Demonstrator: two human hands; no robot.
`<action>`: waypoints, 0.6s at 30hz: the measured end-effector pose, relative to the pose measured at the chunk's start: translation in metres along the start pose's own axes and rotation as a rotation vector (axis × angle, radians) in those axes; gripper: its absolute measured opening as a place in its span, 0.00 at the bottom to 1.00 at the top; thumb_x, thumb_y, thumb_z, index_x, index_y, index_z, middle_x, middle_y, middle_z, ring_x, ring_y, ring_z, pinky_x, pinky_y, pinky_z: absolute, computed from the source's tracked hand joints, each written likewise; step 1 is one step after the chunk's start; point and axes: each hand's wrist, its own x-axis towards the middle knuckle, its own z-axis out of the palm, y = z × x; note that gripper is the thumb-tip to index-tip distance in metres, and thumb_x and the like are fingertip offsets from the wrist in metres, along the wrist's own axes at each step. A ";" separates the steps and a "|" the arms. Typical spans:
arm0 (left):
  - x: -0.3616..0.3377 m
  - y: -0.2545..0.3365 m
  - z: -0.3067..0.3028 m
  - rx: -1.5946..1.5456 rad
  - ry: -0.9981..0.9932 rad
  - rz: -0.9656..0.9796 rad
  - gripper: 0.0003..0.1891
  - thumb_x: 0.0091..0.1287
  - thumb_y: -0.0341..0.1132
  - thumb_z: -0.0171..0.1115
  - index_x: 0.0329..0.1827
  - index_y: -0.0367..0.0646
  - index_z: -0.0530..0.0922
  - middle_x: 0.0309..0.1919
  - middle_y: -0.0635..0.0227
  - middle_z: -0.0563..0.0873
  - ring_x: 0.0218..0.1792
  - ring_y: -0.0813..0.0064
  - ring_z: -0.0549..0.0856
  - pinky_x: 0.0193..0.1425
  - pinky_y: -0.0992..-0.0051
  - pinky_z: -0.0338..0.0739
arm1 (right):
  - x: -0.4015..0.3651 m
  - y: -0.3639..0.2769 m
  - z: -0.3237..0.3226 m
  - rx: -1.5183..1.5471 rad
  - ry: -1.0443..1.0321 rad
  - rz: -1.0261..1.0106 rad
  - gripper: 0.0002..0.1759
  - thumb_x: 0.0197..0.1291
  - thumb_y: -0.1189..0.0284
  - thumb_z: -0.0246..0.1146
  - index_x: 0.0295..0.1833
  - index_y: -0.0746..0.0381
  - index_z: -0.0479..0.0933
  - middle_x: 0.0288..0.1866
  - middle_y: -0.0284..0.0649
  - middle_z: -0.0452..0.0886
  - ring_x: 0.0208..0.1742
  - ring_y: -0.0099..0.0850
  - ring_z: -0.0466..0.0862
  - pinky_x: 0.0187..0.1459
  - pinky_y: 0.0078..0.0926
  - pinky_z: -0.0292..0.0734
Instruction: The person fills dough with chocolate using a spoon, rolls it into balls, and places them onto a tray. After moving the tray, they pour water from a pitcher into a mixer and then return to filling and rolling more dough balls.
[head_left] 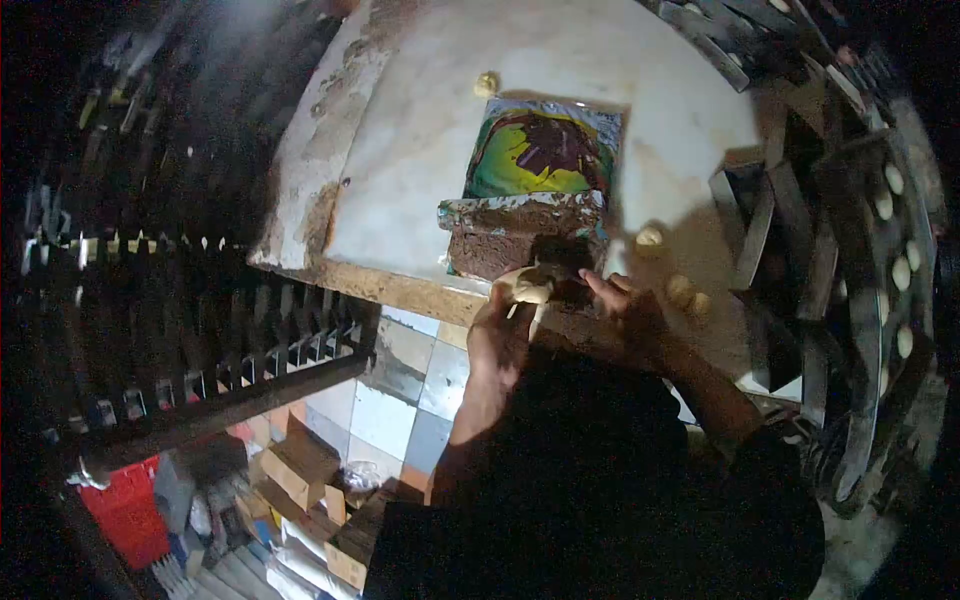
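My left hand (497, 345) is closed around a flattened piece of pale dough (533, 294) at the front edge of the table. My right hand (638, 318) is just to its right, index finger stretched toward the dough and the other fingers curled. Whatever those fingers may hold is lost in shadow. Directly beyond both hands lies an opened, colourful plastic packet (545, 150) with its edge folded back. Thick brown paste (495, 252) is spread over its near part. Dough balls (649, 236) sit to the right, and another small dough ball (486, 84) is past the packet's far left corner.
The pale stone table (400, 170) has a rough, worn edge on the left. Dark metal trays or moulds (790, 230) are piled at the right, with several dough pieces (901, 272) beyond them. Cardboard boxes (300, 465) and a red crate (125, 515) stand on the floor at lower left.
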 end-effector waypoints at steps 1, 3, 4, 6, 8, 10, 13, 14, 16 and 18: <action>-0.001 0.000 -0.004 0.021 0.023 0.029 0.20 0.77 0.41 0.48 0.64 0.36 0.70 0.61 0.57 0.76 0.62 0.60 0.76 0.73 0.63 0.66 | -0.005 0.023 0.014 -0.092 -0.177 0.136 0.25 0.55 0.67 0.65 0.59 0.61 0.78 0.42 0.48 0.79 0.40 0.42 0.81 0.41 0.37 0.78; -0.010 0.007 -0.003 0.017 -0.026 0.086 0.22 0.76 0.43 0.50 0.63 0.36 0.70 0.61 0.57 0.77 0.62 0.60 0.76 0.72 0.62 0.67 | -0.002 0.039 0.039 -0.117 -0.059 0.085 0.23 0.56 0.65 0.66 0.58 0.60 0.79 0.46 0.49 0.80 0.45 0.43 0.82 0.46 0.37 0.79; -0.020 0.013 0.008 0.035 -0.048 0.118 0.22 0.75 0.43 0.51 0.64 0.36 0.70 0.60 0.57 0.77 0.62 0.60 0.76 0.72 0.61 0.67 | 0.006 0.026 0.035 -0.058 0.234 -0.106 0.21 0.57 0.69 0.65 0.57 0.63 0.79 0.47 0.50 0.79 0.44 0.43 0.81 0.46 0.36 0.78; -0.028 0.015 0.016 0.066 -0.127 0.178 0.25 0.75 0.46 0.52 0.68 0.39 0.67 0.60 0.59 0.77 0.62 0.63 0.76 0.70 0.62 0.67 | 0.010 -0.012 0.005 0.179 0.414 -0.229 0.16 0.60 0.73 0.64 0.52 0.67 0.79 0.47 0.52 0.78 0.44 0.43 0.81 0.47 0.35 0.77; -0.043 0.016 0.023 0.105 -0.176 0.190 0.25 0.76 0.46 0.49 0.71 0.42 0.64 0.61 0.61 0.76 0.62 0.64 0.75 0.70 0.62 0.68 | 0.022 -0.084 -0.039 0.512 0.248 -0.184 0.12 0.64 0.74 0.63 0.45 0.74 0.79 0.47 0.50 0.78 0.45 0.37 0.81 0.48 0.32 0.80; -0.058 0.022 0.022 0.075 -0.274 0.202 0.26 0.76 0.46 0.49 0.71 0.41 0.63 0.62 0.59 0.75 0.63 0.64 0.75 0.70 0.63 0.67 | 0.024 -0.117 -0.031 1.236 0.235 0.023 0.09 0.65 0.78 0.62 0.44 0.75 0.79 0.47 0.45 0.79 0.40 0.30 0.82 0.42 0.27 0.82; -0.073 0.031 0.002 -0.084 -0.247 0.288 0.28 0.75 0.48 0.50 0.72 0.39 0.62 0.62 0.57 0.75 0.64 0.64 0.74 0.70 0.63 0.67 | 0.024 -0.145 -0.024 1.608 0.265 0.242 0.10 0.64 0.77 0.63 0.46 0.75 0.79 0.48 0.44 0.79 0.37 0.31 0.84 0.41 0.27 0.84; -0.081 0.031 -0.004 -0.081 -0.250 0.311 0.31 0.75 0.47 0.51 0.72 0.34 0.60 0.66 0.56 0.71 0.68 0.60 0.70 0.73 0.63 0.63 | 0.022 -0.156 -0.019 1.629 0.261 0.301 0.10 0.64 0.77 0.64 0.46 0.75 0.79 0.48 0.43 0.79 0.38 0.31 0.84 0.42 0.27 0.84; -0.104 0.027 -0.014 0.348 -0.205 0.632 0.31 0.75 0.45 0.51 0.73 0.32 0.57 0.69 0.52 0.65 0.70 0.55 0.65 0.74 0.61 0.59 | 0.012 -0.191 -0.018 1.378 0.269 0.178 0.11 0.61 0.77 0.66 0.45 0.74 0.79 0.47 0.41 0.79 0.40 0.31 0.84 0.43 0.27 0.84; -0.137 0.031 -0.023 0.945 -0.184 1.000 0.33 0.75 0.38 0.49 0.76 0.31 0.48 0.75 0.44 0.52 0.75 0.46 0.54 0.76 0.58 0.51 | -0.004 -0.242 -0.033 0.933 0.405 -0.184 0.13 0.56 0.79 0.69 0.46 0.74 0.80 0.46 0.41 0.80 0.44 0.28 0.83 0.46 0.26 0.83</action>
